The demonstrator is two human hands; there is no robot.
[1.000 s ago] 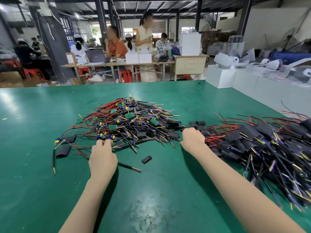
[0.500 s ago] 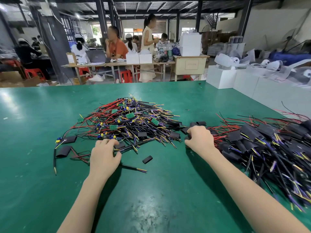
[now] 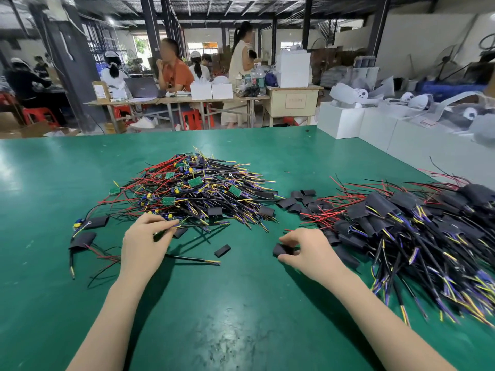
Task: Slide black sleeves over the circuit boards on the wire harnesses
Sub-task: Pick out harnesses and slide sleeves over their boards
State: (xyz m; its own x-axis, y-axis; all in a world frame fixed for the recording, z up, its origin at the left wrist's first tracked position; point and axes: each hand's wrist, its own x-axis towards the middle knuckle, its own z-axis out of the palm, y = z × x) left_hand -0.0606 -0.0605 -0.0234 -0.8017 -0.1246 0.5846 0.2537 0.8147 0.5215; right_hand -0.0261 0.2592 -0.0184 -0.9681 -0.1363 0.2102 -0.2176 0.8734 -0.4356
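L hand point(image 3: 146, 241) fingers pinching, R hand point(image 3: 308, 249) fingers curled

Big workshop hall, dark steel pillars point(image 3: 150, 28) and dark beamed ceiling. Green table point(image 3: 241, 303) fills the foreground. Behind it, a row of wooden tables point(image 3: 171, 100) with seated workers point(image 3: 174, 70), red stools point(image 3: 194, 119) beneath, white boxes point(image 3: 211, 91) on top. White wall point(image 3: 417, 33) at right. Bright windows point(image 3: 206, 48) far back, possibly an open doorway.
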